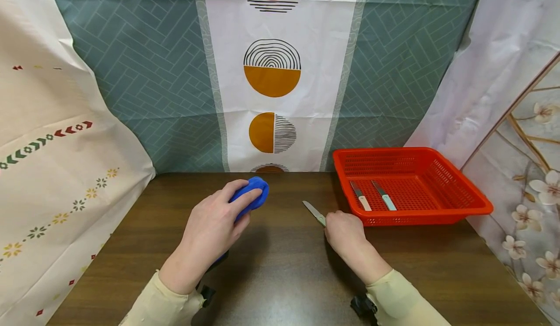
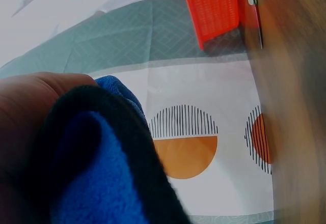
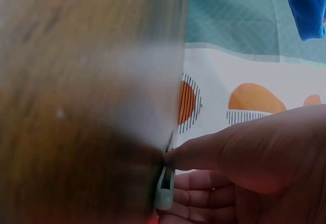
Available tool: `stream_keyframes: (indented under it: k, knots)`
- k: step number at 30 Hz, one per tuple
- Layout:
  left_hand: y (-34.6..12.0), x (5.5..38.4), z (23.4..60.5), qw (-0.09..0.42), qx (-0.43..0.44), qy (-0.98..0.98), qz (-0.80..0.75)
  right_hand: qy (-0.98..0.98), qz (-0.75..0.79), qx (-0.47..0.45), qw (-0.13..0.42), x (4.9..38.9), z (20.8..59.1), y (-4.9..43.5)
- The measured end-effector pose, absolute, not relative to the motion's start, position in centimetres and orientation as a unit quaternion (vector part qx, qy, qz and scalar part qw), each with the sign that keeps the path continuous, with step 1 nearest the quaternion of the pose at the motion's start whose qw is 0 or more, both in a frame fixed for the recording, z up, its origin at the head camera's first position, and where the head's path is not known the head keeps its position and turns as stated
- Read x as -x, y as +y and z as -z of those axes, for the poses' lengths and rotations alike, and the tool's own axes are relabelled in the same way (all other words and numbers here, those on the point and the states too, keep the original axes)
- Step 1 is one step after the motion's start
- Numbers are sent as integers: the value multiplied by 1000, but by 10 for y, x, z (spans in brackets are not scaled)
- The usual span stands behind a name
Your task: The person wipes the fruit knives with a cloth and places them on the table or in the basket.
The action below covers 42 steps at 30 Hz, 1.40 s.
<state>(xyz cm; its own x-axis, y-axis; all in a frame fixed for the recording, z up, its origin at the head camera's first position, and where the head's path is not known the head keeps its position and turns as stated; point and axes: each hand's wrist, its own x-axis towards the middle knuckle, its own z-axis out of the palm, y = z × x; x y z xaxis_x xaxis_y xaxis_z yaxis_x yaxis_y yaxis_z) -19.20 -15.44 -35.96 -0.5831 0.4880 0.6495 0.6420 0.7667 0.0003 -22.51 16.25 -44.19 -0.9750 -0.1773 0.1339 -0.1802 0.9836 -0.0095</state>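
Observation:
My left hand (image 1: 210, 226) holds a folded blue cloth (image 1: 259, 185) above the table, left of centre. In the left wrist view the cloth (image 2: 102, 178) shows a dark edge band and a fold in its middle. Low over the table, beside the basket's left end, my right hand (image 1: 346, 233) grips a small knife (image 1: 314, 211) by its pale green handle. Its blade points away and to the left, apart from the cloth. Thumb and fingers close around the handle (image 3: 164, 199) in the right wrist view, and the palm covers part of it.
A red plastic basket (image 1: 477, 202) stands at the back right of the brown wooden table (image 1: 280, 287). Two small knives lie in it, one with a pinkish handle (image 1: 364, 203), one with a pale blue handle (image 1: 388, 202). Patterned cloths (image 1: 148, 73) hang behind and at both sides.

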Motion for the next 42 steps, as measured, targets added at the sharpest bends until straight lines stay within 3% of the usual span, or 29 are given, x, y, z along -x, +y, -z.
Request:
stream_keyframes:
  k: [13,26,37,42]
  knots:
    - [-154,191,361,332,324,-878,122,-995,-25,-92,39,221,436,162]
    - [-154,191,362,333,325,-876,125,-972,-62,-158,163,200,394,150]
    - [-155,189,358,331,324,-877,129,-961,-155,-194,122,185,363,138]
    - [-155,188,355,331,325,-876,129,-954,-177,-202,131,181,355,138]
